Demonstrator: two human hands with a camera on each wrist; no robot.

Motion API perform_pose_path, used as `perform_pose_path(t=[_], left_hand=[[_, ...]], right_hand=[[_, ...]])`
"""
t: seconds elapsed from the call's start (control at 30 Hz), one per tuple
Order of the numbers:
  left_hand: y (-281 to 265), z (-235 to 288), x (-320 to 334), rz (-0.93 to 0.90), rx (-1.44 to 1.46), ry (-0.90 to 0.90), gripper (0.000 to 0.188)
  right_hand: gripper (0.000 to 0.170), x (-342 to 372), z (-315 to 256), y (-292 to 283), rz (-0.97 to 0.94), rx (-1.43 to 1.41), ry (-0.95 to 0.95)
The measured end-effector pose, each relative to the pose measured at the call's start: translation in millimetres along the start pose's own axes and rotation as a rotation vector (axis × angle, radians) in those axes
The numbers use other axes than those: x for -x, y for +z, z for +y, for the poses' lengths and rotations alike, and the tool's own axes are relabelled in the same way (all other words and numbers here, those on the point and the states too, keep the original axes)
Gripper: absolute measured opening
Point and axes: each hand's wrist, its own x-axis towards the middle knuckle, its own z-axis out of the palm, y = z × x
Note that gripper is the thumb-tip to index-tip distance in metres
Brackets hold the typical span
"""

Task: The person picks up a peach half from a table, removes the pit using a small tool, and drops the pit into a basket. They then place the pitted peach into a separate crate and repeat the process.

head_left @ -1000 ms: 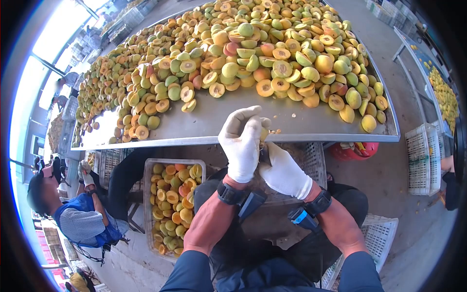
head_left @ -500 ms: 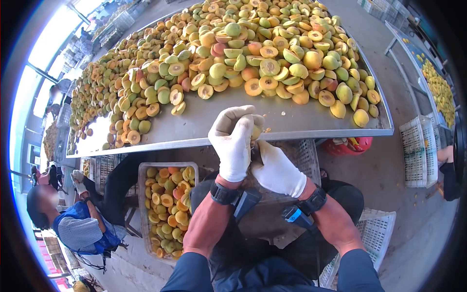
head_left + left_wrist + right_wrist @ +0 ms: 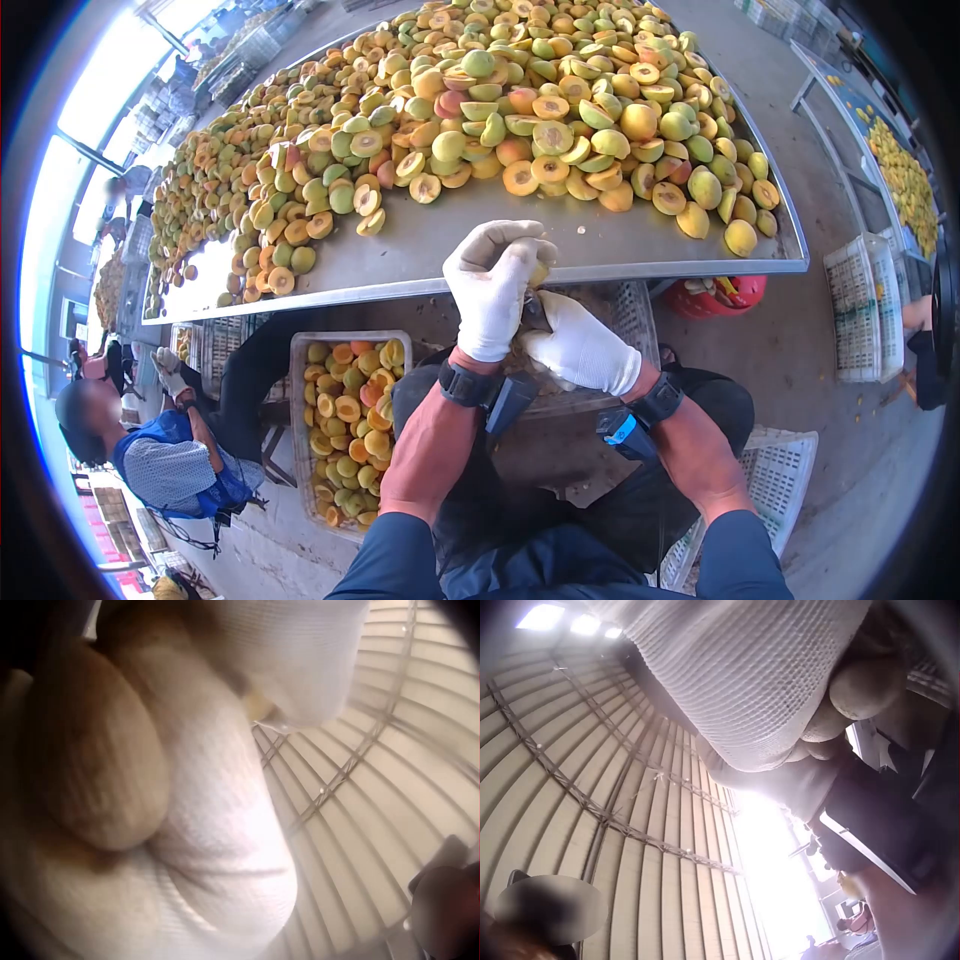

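In the head view the gloved left hand (image 3: 495, 290) has its fingers curled round a yellow fruit (image 3: 539, 274), of which only a small part shows. The gloved right hand (image 3: 582, 345) is just below and to the right, its fingers curled round a small dark tool (image 3: 535, 314) close to the fruit. Both hands are in front of the near edge of a metal table (image 3: 470, 240) heaped with halved fruit (image 3: 550, 138). Close up, the left wrist view shows curled glove fingers (image 3: 217, 795); the right wrist view shows the back of the glove (image 3: 742, 682).
A crate (image 3: 297, 430) of fruit halves stands left of the knees. White crates (image 3: 862, 310) and a red basin (image 3: 715, 296) are to the right; another crate (image 3: 790, 480) is at the lower right. A seated person (image 3: 180, 455) works at the left.
The view has shifted slightly, moving the table and crates in the picture. Both hands stay together at the fruit, with only small changes in their pose.
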Motion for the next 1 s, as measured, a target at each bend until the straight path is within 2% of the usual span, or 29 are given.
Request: perform_pose_path(t=[0.03,0.1,0.17,0.23,0.33,0.47,0.5,0.6,0.7,0.73,0.77,0.83,0.9,0.93,1.0], left_hand=[[2.9,-0.6,1.2,-0.003,0.0,-0.004,0.015],[8.6,1.8,3.3,0.041,-0.039,0.1,0.016],[11.3,4.6,5.7,0.024,-0.095,0.144,0.017],[10.4,5.5,4.9,0.013,-0.146,0.191,0.019],[-1.7,13.5,-1.0,-0.168,-0.04,-0.103,0.02],[-7.6,6.4,-11.9,-0.26,-0.053,-0.231,0.02],[-8.2,5.7,-13.7,-0.256,-0.05,-0.225,0.02],[-11.8,-3.4,-16.6,-0.243,-0.118,-0.422,0.018],[-18.2,-5.9,-15.7,-0.257,-0.072,-0.496,0.019],[-18.9,-5.3,-14.0,-0.255,-0.073,-0.498,0.019],[-18.7,-3.9,-13.0,-0.223,-0.039,-0.535,0.019],[-21.6,-4.1,-14.1,-0.191,-0.005,-0.568,0.02],[-30.5,-14.1,-18.0,-0.046,0.14,-0.738,0.021],[-33.3,-18.5,-20.6,0.038,0.24,-0.731,0.022],[-41.5,-11.7,-18.7,0.089,0.324,-0.71,0.023]], right_hand=[[0.02,-0.6,3.6,0.5,-0.003,-0.011,-0.044],[0.019,-0.8,-8.4,-6.3,0.0,-0.025,-0.087],[0.02,-0.5,-53.8,-24.0,-0.259,-0.303,0.441],[0.021,-0.1,-60.2,-28.7,-0.283,-0.322,0.475],[0.022,1.0,-60.3,-31.6,-0.321,-0.351,0.531],[0.024,1.5,-52.4,-36.5,-0.379,-0.403,0.592],[0.024,1.1,-50.5,-35.5,-0.383,-0.396,0.592],[0.024,3.7,-49.8,-30.3,-0.387,-0.375,0.591],[0.018,4.6,-47.6,-27.4,-0.352,-0.399,0.628],[0.015,5.4,-37.3,-28.2,-0.395,-0.548,0.666],[0.013,6.1,-31.0,-30.0,-0.437,-0.696,0.701],[0.011,8.2,-28.5,-32.2,-0.439,-0.698,0.687],[0.009,11.3,-29.4,-38.4,-0.44,-0.698,0.675],[0.011,13.9,-32.6,-44.3,-0.482,-0.687,0.652],[0.016,21.5,-31.6,-55.7,-0.535,-0.73,0.611]])
